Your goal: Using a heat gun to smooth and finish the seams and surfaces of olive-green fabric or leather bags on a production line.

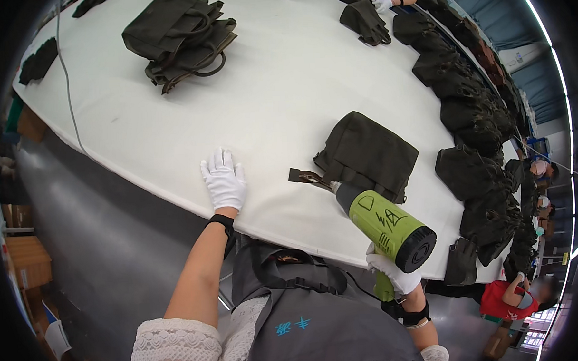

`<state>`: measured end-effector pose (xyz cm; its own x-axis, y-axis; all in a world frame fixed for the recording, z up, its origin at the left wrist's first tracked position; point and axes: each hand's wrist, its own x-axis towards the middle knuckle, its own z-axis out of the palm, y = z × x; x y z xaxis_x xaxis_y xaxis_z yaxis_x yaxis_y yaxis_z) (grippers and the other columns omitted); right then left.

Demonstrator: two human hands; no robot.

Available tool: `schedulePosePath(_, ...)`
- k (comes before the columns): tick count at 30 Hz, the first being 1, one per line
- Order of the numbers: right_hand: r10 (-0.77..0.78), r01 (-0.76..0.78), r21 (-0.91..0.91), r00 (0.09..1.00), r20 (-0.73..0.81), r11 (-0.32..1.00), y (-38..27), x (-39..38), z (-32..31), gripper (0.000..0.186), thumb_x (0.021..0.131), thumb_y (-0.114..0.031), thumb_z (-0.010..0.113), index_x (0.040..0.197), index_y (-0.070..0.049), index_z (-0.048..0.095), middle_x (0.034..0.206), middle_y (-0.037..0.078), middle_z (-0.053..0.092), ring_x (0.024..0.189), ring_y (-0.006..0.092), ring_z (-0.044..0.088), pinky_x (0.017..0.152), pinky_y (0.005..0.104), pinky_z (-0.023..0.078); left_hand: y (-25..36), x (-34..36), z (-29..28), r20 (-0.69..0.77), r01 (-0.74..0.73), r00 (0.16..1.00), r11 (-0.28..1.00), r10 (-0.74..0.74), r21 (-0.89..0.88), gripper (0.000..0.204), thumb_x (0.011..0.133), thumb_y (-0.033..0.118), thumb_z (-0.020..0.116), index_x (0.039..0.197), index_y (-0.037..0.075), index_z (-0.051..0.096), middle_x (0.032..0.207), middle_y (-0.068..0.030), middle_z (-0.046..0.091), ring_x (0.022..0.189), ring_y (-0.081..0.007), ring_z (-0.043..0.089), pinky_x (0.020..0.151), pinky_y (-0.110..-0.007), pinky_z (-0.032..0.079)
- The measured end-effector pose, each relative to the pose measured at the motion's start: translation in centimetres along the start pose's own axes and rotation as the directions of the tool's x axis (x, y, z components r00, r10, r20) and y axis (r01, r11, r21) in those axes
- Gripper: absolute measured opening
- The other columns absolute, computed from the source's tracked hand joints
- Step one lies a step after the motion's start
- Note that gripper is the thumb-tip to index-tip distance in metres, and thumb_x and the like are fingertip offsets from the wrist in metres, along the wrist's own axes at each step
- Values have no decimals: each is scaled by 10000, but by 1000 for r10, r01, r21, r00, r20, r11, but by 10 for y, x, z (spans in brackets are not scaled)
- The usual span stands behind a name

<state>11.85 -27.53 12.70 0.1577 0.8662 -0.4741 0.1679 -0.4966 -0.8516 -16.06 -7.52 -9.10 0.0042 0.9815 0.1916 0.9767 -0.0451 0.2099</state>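
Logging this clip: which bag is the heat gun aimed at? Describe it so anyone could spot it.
On the big white table, look at the near edge, just ahead of the green heat gun in the right hand. The dark olive bag lies flat and alone there, brown strap toward the nozzle, unlike the bags crowded along the right side.

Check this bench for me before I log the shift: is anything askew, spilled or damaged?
Nothing stands out. The dark green bag lies flat on the white table, the right hand aims a green heat gun at its strap, and the left hand rests flat.
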Motion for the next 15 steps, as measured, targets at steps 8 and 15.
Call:
schedulePosePath(8,-28,29,85,1000,-13,996,11,16,0,71,797,-46,631,855,-31,592,743,18,581,638,100,552,582,239,461,16,4,-6,47,160,986,985,-163,58,513,924,341,430,1347,51,437,1435,-140,378,1347,-282,303,1125,-507,132)
schedulePosePath(15,-38,36,100,999,18,994,0,16,8,80,805,-64,645,861,-32,596,749,11,584,657,99,555,591,246,466,15,7,0,13,251,967,964,-253,90,506,923,344,420,1355,80,427,1444,-121,370,1352,-267,296,1127,-509,120)
